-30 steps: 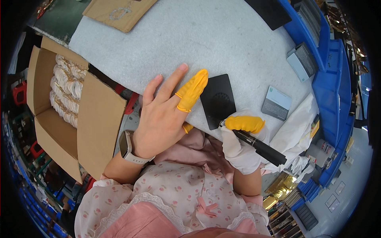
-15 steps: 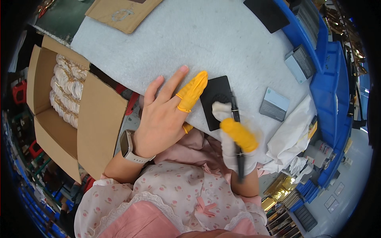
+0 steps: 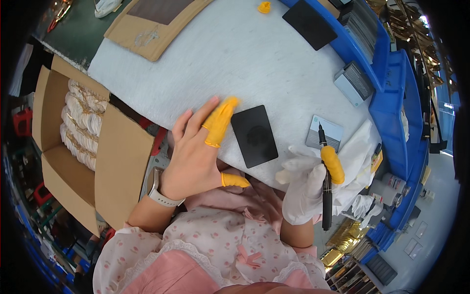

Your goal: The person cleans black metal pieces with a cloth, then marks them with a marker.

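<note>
A black card (image 3: pixel 254 136) with a darker smudge-like mark near its middle lies on the pale padded table. Beside its left edge is my left hand (image 3: pixel 190 159), bare but for yellow finger cots on index finger and thumb, its fingers spread and nothing in them. My right hand (image 3: pixel 306 188), in a white glove with one yellow finger cot, grips a black pen (image 3: pixel 327 203), tip pointing up and away. Just beyond the pen tip lies a light blue and grey card (image 3: pixel 327 131). A white cloth (image 3: pixel 361 144) is bunched next to my right hand.
An open cardboard box (image 3: pixel 120 161) of bundled white pieces stands at the left. Blue bins (image 3: pixel 396 112) line the right edge, with a stack of cards (image 3: pixel 353 84) before them. Farther off are another black card (image 3: pixel 309 24), a cardboard piece (image 3: pixel 152 36) and a yellow finger cot (image 3: pixel 264 7).
My right hand has moved right, away from the black card, carrying the pen, which now points up. My left hand has drawn off the card to the left, thumb now spread out.
</note>
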`<control>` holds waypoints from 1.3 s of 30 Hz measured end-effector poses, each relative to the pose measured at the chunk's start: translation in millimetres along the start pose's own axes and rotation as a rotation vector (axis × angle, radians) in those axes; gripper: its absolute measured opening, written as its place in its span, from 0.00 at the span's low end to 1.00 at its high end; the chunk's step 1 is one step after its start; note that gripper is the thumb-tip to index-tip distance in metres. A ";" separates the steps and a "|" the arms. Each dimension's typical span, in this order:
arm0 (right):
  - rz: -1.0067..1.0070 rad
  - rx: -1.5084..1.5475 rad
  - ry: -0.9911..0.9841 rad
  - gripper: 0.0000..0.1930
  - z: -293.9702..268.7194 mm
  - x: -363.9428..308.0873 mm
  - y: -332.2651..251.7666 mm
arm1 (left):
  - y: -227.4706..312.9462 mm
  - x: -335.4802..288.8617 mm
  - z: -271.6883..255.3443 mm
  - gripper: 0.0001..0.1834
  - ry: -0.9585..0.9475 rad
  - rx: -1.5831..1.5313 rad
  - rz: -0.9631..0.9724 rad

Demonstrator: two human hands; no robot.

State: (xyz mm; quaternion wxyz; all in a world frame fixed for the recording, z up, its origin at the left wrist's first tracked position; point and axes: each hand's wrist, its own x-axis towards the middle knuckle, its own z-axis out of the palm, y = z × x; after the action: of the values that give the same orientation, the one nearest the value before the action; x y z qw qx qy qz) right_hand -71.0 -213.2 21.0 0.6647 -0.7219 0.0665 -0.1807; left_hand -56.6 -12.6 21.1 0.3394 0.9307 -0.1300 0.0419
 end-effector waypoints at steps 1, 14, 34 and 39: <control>0.004 0.003 -0.053 0.20 10.0 6.7 -13.0 | -1.3 -0.9 3.7 0.56 0.047 -0.017 -0.035; -0.001 -0.254 -0.608 0.14 13.0 21.8 -13.5 | -5.6 -0.6 15.4 0.60 0.170 0.066 0.077; 0.352 0.160 -0.522 0.18 30.2 19.6 0.3 | -3.9 -2.0 10.2 0.51 0.114 -0.062 0.006; 0.081 -0.212 -0.656 0.21 32.0 23.2 -8.3 | -5.0 -3.2 11.1 0.52 0.106 -0.059 0.009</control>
State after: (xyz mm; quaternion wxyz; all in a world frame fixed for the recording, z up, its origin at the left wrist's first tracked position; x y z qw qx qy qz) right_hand -39.5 -190.2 31.5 0.5788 -0.8032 -0.1038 0.0952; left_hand -58.5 -15.3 9.0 0.3727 0.9162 -0.1172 0.0886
